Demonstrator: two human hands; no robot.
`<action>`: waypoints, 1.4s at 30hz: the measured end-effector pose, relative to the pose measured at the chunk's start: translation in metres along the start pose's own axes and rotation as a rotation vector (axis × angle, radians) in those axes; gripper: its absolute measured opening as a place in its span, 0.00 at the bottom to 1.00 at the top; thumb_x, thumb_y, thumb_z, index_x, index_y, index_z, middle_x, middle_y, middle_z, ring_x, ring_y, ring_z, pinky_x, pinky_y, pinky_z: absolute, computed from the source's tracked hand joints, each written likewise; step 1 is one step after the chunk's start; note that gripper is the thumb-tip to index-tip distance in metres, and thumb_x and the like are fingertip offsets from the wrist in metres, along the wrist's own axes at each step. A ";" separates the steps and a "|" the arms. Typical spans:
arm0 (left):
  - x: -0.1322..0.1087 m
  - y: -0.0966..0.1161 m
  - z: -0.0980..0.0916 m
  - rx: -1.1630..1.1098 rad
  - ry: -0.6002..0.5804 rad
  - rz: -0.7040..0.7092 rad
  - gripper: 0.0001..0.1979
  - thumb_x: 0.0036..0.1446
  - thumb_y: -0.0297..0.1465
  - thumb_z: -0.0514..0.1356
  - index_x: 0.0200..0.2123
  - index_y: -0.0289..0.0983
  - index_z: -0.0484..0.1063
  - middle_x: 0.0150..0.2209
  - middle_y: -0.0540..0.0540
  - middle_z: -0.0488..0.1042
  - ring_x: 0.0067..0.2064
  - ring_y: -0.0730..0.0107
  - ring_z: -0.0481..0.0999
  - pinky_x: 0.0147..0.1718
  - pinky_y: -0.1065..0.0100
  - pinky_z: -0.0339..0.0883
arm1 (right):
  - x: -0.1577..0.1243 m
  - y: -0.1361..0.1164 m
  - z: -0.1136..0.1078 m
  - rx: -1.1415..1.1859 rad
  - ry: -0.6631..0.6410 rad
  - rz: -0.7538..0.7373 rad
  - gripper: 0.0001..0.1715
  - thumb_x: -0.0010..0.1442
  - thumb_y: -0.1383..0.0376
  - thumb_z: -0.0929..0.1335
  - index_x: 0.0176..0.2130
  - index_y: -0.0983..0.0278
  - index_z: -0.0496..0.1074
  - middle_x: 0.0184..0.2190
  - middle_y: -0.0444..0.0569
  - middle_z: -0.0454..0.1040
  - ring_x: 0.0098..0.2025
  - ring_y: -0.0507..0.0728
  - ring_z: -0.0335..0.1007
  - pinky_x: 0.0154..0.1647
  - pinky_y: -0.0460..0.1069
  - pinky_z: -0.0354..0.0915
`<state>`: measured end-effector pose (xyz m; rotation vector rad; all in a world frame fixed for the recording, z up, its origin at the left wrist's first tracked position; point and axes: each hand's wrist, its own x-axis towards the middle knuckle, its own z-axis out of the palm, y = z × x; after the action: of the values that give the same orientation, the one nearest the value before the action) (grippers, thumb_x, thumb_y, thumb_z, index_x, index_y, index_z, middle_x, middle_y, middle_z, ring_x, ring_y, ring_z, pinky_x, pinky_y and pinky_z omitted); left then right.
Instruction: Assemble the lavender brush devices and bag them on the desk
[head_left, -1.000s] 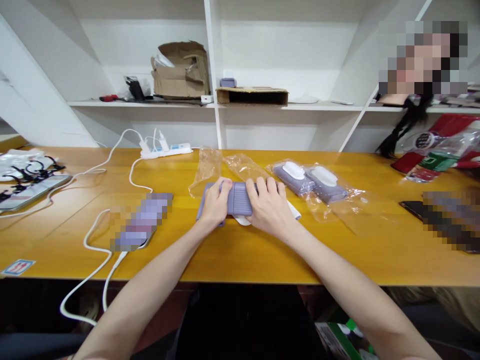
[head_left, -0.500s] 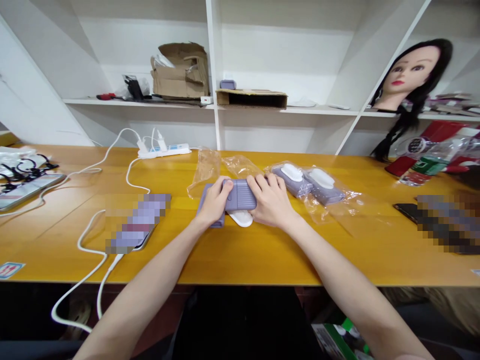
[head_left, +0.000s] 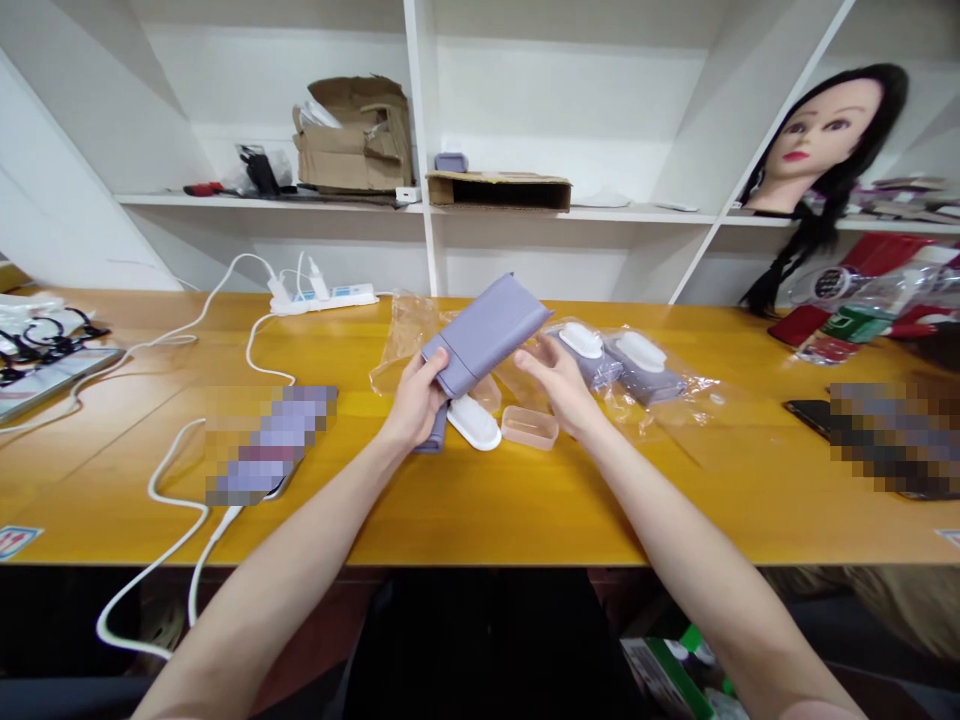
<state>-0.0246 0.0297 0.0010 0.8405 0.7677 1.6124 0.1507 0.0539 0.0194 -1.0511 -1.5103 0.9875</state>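
My left hand grips one end of a long purple plastic case, thumb on top, and holds it tilted above the table. My right hand is apart from the case, off its right side, with thumb and fingers spread. Below the case lie a white oval piece and a small translucent pinkish box. Another purple part sits partly hidden under my left hand. Two purple cases with white oval tops, one of them farthest right, lie in clear plastic beyond my right hand.
Clear plastic wrapping lies behind the hands. At left are a phone on a white cable and a power strip. A dark phone and a bottle are at right. White shelves hold a torn cardboard box and a mannequin head.
The purple case has been raised and tilted in my left hand. My right hand has let go of it and opened, and the pinkish box now shows on the table.
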 end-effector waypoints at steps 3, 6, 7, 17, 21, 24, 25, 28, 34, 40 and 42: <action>-0.011 -0.001 0.009 -0.038 -0.082 -0.119 0.18 0.54 0.35 0.60 0.48 0.36 0.67 0.48 0.42 0.75 0.45 0.61 0.76 0.43 0.61 0.73 | -0.001 0.004 0.005 0.456 -0.238 0.109 0.34 0.46 0.42 0.69 0.45 0.60 0.67 0.45 0.51 0.74 0.45 0.63 0.72 0.43 0.60 0.68; -0.021 -0.003 0.016 -0.036 -0.172 -0.241 0.20 0.56 0.36 0.59 0.51 0.36 0.65 0.47 0.40 0.75 0.43 0.58 0.78 0.42 0.58 0.74 | -0.006 0.005 0.006 0.651 -0.206 0.078 0.29 0.45 0.45 0.72 0.39 0.60 0.68 0.36 0.46 0.76 0.35 0.58 0.72 0.29 0.51 0.67; -0.024 -0.003 0.017 -0.024 -0.209 -0.267 0.21 0.55 0.37 0.60 0.51 0.36 0.64 0.47 0.40 0.75 0.43 0.57 0.79 0.41 0.57 0.73 | -0.008 0.005 0.004 0.670 -0.189 0.077 0.28 0.45 0.46 0.72 0.39 0.60 0.68 0.34 0.46 0.76 0.35 0.58 0.72 0.27 0.50 0.67; -0.029 -0.012 0.014 0.094 -0.412 -0.432 0.26 0.43 0.36 0.70 0.45 0.33 0.69 0.41 0.39 0.76 0.41 0.59 0.78 0.39 0.63 0.68 | -0.017 0.021 -0.011 0.781 -0.104 0.043 0.30 0.39 0.45 0.75 0.39 0.58 0.72 0.35 0.46 0.79 0.51 0.66 0.71 0.51 0.63 0.68; -0.026 -0.014 0.012 0.101 -0.428 -0.485 0.27 0.43 0.38 0.70 0.44 0.32 0.70 0.36 0.39 0.77 0.39 0.58 0.79 0.38 0.63 0.67 | -0.016 0.023 -0.007 0.769 -0.155 0.061 0.30 0.39 0.43 0.74 0.37 0.59 0.73 0.37 0.47 0.80 0.53 0.68 0.70 0.51 0.64 0.68; -0.028 -0.015 0.013 0.097 -0.416 -0.454 0.27 0.43 0.39 0.70 0.44 0.32 0.69 0.35 0.40 0.77 0.38 0.58 0.78 0.39 0.61 0.67 | -0.017 0.022 -0.005 0.768 -0.121 0.075 0.31 0.39 0.42 0.74 0.36 0.59 0.73 0.36 0.48 0.80 0.53 0.68 0.69 0.51 0.63 0.68; -0.029 -0.015 0.014 0.095 -0.406 -0.427 0.27 0.42 0.38 0.70 0.44 0.33 0.69 0.36 0.41 0.76 0.38 0.59 0.78 0.39 0.61 0.67 | -0.017 0.020 -0.004 0.769 -0.108 0.073 0.31 0.38 0.42 0.74 0.37 0.59 0.73 0.37 0.48 0.80 0.53 0.67 0.69 0.52 0.63 0.68; -0.033 -0.012 0.018 0.112 -0.355 -0.344 0.25 0.39 0.38 0.71 0.41 0.34 0.70 0.37 0.43 0.75 0.35 0.63 0.76 0.37 0.62 0.67 | -0.017 0.014 -0.004 0.763 -0.089 0.033 0.34 0.37 0.44 0.76 0.40 0.59 0.72 0.39 0.47 0.79 0.54 0.66 0.69 0.53 0.62 0.68; -0.041 -0.008 0.027 0.157 -0.281 -0.235 0.23 0.38 0.40 0.70 0.35 0.33 0.70 0.30 0.48 0.71 0.29 0.70 0.72 0.33 0.65 0.65 | -0.019 0.007 -0.004 0.724 -0.107 0.000 0.35 0.39 0.42 0.74 0.43 0.58 0.71 0.41 0.47 0.78 0.55 0.65 0.68 0.53 0.60 0.68; -0.041 -0.011 0.025 0.151 -0.298 -0.183 0.23 0.39 0.38 0.71 0.37 0.34 0.71 0.30 0.50 0.70 0.30 0.73 0.69 0.32 0.68 0.64 | -0.013 0.006 -0.007 0.749 -0.144 0.035 0.33 0.36 0.43 0.75 0.37 0.59 0.74 0.40 0.47 0.80 0.54 0.66 0.68 0.56 0.62 0.64; -0.037 -0.011 0.021 0.157 -0.335 -0.227 0.26 0.37 0.36 0.72 0.41 0.35 0.71 0.32 0.49 0.72 0.32 0.71 0.70 0.34 0.67 0.64 | -0.010 0.006 -0.009 0.754 -0.165 0.032 0.32 0.35 0.45 0.76 0.37 0.59 0.74 0.39 0.47 0.80 0.54 0.67 0.68 0.57 0.62 0.63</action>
<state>0.0045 -0.0030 -0.0015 1.0637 0.7263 1.1830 0.1619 0.0471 0.0125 -0.4583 -1.0867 1.5299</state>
